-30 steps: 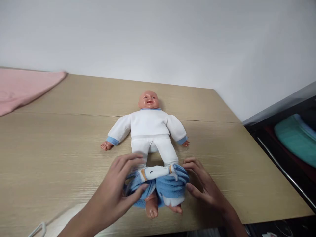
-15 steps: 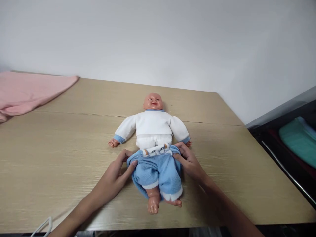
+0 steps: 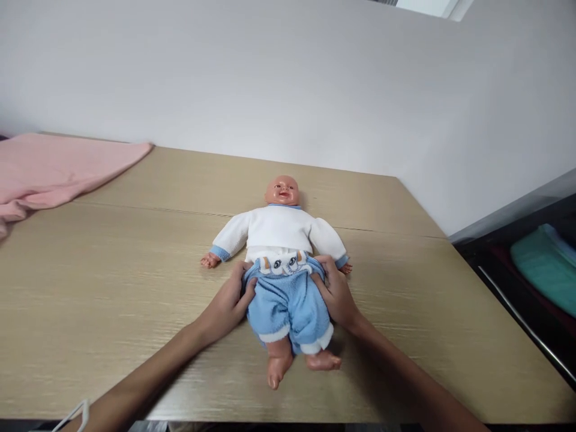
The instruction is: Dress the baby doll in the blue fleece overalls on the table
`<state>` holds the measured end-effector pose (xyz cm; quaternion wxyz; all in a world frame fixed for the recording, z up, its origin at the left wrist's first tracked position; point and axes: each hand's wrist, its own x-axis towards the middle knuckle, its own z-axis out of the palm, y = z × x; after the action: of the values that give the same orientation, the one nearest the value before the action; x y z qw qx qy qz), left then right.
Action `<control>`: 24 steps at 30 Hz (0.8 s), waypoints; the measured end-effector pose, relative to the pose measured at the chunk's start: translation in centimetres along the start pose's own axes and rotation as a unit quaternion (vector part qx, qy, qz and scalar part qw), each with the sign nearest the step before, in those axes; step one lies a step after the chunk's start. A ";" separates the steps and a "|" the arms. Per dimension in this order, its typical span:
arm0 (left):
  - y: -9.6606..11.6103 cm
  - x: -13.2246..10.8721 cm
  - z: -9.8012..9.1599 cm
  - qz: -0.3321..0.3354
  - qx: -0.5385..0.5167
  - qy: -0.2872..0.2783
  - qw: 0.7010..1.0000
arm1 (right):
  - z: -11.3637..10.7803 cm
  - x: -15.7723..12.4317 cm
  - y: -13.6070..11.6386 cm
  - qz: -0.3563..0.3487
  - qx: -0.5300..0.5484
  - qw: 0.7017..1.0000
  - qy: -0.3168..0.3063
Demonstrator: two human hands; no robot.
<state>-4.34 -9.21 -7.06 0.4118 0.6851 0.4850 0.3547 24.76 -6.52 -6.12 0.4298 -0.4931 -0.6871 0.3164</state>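
- Pink, soft-looking cloth (image 3: 67, 171) lies at the far left, its pointed corner toward the back edge of the pale wood-grain table (image 3: 135, 288); a plain light-grey wall (image 3: 225, 84) stands behind.
- A thin white bent loop (image 3: 84, 414) shows at the lower left corner, beside the left forearm; what it belongs to cannot be told.
- The left hand (image 3: 229, 300) pinches the left side of the waistband, thumb on the front of the fabric; the tips of its other fingers are hidden.
- A bald plastic baby doll (image 3: 282, 191) lies on its back on the table, head toward the wall, arms spread out to both sides, in a white long-sleeved fleece top (image 3: 279, 231) with blue collar and cuffs.
- Light-blue fleece trousers (image 3: 288, 300) with white leg hems and a white animal-face patch with two eyes sit on the doll's legs and hips, the waistband just below the top's hem; a strip of white cloth (image 3: 274, 251) shows between. Both bare feet stick out.
- The right hand (image 3: 335, 291) grips the right side of the waistband, its thumb and forefinger closed on the fabric.
- A folded teal cloth (image 3: 544, 270) lies at the far right, beyond the table's edge.
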 end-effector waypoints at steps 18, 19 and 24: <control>0.2 2.1 -1.9 0.050 -0.019 0.050 0.997 | 0.6 3.4 -0.4 0.004 0.058 0.998 -0.037; -0.1 2.6 -2.0 0.023 -0.034 0.061 0.997 | 1.0 3.9 -0.4 0.027 0.083 0.995 -0.040; -1.1 4.9 -2.9 -0.071 -0.168 0.065 0.981 | 1.5 5.3 0.5 0.079 0.199 0.976 -0.049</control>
<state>-5.98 -3.69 -6.48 0.5127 0.5454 0.4916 0.4450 22.85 -1.30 -5.74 0.4590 -0.4339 -0.5893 0.5037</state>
